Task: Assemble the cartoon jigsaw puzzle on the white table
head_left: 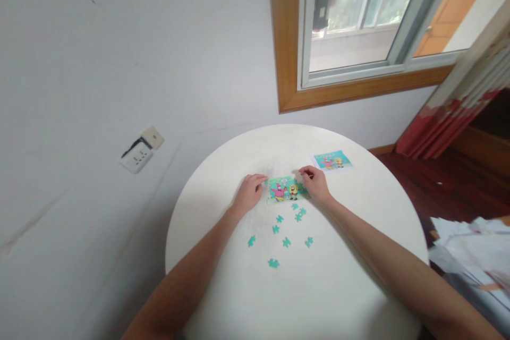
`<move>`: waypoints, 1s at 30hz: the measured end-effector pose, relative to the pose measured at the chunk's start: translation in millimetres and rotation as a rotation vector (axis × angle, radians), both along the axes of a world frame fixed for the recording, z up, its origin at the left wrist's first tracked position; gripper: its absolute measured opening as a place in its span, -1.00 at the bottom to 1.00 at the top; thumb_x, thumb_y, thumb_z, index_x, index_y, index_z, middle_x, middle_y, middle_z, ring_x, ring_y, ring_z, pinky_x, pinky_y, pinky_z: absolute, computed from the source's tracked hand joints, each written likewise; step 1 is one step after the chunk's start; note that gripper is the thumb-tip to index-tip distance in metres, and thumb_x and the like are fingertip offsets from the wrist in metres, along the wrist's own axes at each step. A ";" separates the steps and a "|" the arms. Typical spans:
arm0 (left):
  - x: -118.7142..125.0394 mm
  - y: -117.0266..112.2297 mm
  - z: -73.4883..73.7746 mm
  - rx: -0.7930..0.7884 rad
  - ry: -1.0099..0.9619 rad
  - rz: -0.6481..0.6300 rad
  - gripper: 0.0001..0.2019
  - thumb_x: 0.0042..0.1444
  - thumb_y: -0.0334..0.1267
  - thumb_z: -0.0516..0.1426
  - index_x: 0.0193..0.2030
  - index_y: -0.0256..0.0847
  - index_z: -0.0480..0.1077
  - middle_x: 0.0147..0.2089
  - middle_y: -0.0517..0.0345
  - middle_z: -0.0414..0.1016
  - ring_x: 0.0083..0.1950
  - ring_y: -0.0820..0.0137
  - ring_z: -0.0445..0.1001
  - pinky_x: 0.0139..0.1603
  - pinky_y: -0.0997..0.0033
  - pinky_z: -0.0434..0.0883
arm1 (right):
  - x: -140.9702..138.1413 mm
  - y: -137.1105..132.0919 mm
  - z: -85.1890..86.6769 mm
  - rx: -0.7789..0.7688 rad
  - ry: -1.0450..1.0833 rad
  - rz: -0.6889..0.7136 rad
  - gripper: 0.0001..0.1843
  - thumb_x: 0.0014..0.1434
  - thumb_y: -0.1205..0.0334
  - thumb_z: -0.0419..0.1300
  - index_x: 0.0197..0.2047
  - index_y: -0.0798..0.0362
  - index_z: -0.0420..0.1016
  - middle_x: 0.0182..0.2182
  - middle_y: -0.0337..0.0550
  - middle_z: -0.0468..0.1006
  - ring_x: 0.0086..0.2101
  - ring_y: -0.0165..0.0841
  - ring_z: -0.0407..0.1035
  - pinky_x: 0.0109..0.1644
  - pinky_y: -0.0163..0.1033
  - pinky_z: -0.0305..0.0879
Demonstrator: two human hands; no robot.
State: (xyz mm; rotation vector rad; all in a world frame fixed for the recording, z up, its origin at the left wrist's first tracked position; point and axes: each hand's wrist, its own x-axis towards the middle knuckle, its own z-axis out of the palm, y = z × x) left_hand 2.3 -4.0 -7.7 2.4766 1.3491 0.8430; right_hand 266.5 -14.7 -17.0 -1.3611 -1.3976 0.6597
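Observation:
A partly assembled jigsaw puzzle point(283, 189) with a pink starfish and a yellow sponge character lies on the white round table point(338, 287). My left hand point(249, 192) rests at its left side, fingers stretched out and fingertips touching the upper left edge. At the upper right corner, my right hand point(315, 184) has thumb and fingers pinched together on what looks like a small puzzle piece, mostly hidden by the fingers. Several loose green pieces lie nearer to me, among them one puzzle piece point(273, 263) at the front and another piece point(252, 241) to the left.
A printed reference picture point(333, 160) of the same scene lies behind my right hand. The wall holds a socket point(137, 157) at left and a window point(358, 21) beyond the table. Stacked papers point(474, 247) are at right, below a red and white curtain point(454, 111).

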 end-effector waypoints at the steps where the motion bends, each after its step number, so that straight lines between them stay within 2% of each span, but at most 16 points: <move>1: -0.1 -0.1 -0.1 -0.003 0.016 -0.005 -0.57 0.12 -0.58 0.03 -0.02 -0.14 0.57 0.04 0.12 0.57 0.05 0.28 0.44 0.19 0.15 0.36 | 0.2 0.5 0.1 -0.005 0.014 -0.005 -0.69 0.05 0.20 0.02 -0.29 0.11 0.54 -0.36 -0.09 0.59 -0.35 -0.31 0.41 -0.21 -0.23 0.30; 7: -0.5 -1.8 0.5 0.005 0.079 -0.011 -0.58 0.11 -0.56 0.06 -0.01 -0.11 0.57 0.05 0.10 0.53 0.05 0.25 0.41 0.19 0.13 0.35 | 1.7 6.3 0.0 -0.067 0.123 -0.001 -0.75 0.01 0.16 0.09 -0.36 0.09 0.54 -0.40 -0.09 0.59 -0.37 -0.30 0.42 -0.24 -0.20 0.32; 10: -0.4 -2.9 0.9 0.009 0.081 -0.011 -0.60 0.13 -0.54 0.06 0.01 -0.11 0.56 0.06 0.09 0.52 0.06 0.24 0.40 0.19 0.12 0.35 | 9.0 5.5 7.1 -0.157 0.125 0.110 -0.77 0.02 0.12 0.16 -0.37 0.10 0.54 -0.45 -0.10 0.58 -0.42 -0.31 0.40 -0.31 -0.23 0.31; 12: -0.2 -3.6 1.1 0.012 0.084 -0.010 -0.59 0.14 -0.53 0.06 0.02 -0.11 0.56 0.06 0.09 0.51 0.06 0.23 0.40 0.19 0.12 0.35 | 17.0 0.0 17.9 -0.178 0.027 0.235 -0.78 0.02 0.13 0.20 -0.38 0.11 0.55 -0.47 -0.12 0.57 -0.45 -0.34 0.38 -0.33 -0.25 0.29; 16: 0.5 -4.4 1.6 0.016 0.093 -0.010 -0.59 0.15 -0.53 0.07 0.03 -0.08 0.56 0.06 0.09 0.51 0.05 0.24 0.40 0.17 0.13 0.36 | 27.7 -23.7 48.0 -0.128 -0.344 0.542 -0.87 0.04 0.29 0.20 -0.39 0.08 0.59 -0.42 -0.16 0.59 -0.41 -0.37 0.38 -0.28 -0.30 0.25; 18: 0.6 -4.4 1.5 0.017 0.097 -0.007 -0.60 0.16 -0.51 0.07 0.03 -0.09 0.56 0.06 0.09 0.51 0.05 0.24 0.40 0.17 0.13 0.35 | 25.4 -38.3 61.3 -0.158 -0.509 0.670 -0.85 0.04 0.37 0.20 -0.36 0.06 0.61 -0.41 -0.18 0.60 -0.41 -0.38 0.39 -0.30 -0.32 0.21; 20: 0.5 -4.0 1.1 0.017 0.100 -0.006 -0.61 0.17 -0.50 0.07 0.04 -0.09 0.55 0.06 0.09 0.51 0.06 0.24 0.40 0.18 0.13 0.35 | 18.5 -50.9 70.1 -0.197 -0.699 0.643 -0.86 0.02 0.40 0.24 -0.35 0.03 0.62 -0.41 -0.17 0.60 -0.42 -0.37 0.39 -0.34 -0.32 0.15; 23: 0.3 -3.2 0.2 0.016 0.102 -0.009 -0.61 0.17 -0.50 0.06 0.04 -0.09 0.55 0.06 0.10 0.52 0.06 0.25 0.40 0.18 0.14 0.35 | 7.1 -62.6 74.2 -0.262 -0.887 0.572 -0.88 -0.02 0.36 0.34 -0.34 0.01 0.61 -0.36 -0.12 0.62 -0.36 -0.30 0.43 -0.36 -0.30 0.09; 30: 0.9 -2.9 1.4 0.018 0.105 -0.018 -0.64 0.20 -0.47 0.05 0.03 -0.11 0.55 0.06 0.10 0.53 0.05 0.25 0.41 0.17 0.15 0.34 | 3.0 -65.2 66.9 -0.303 -0.935 0.574 -0.85 -0.04 0.39 0.37 -0.34 0.02 0.56 -0.34 -0.11 0.61 -0.34 -0.28 0.44 -0.38 -0.30 0.02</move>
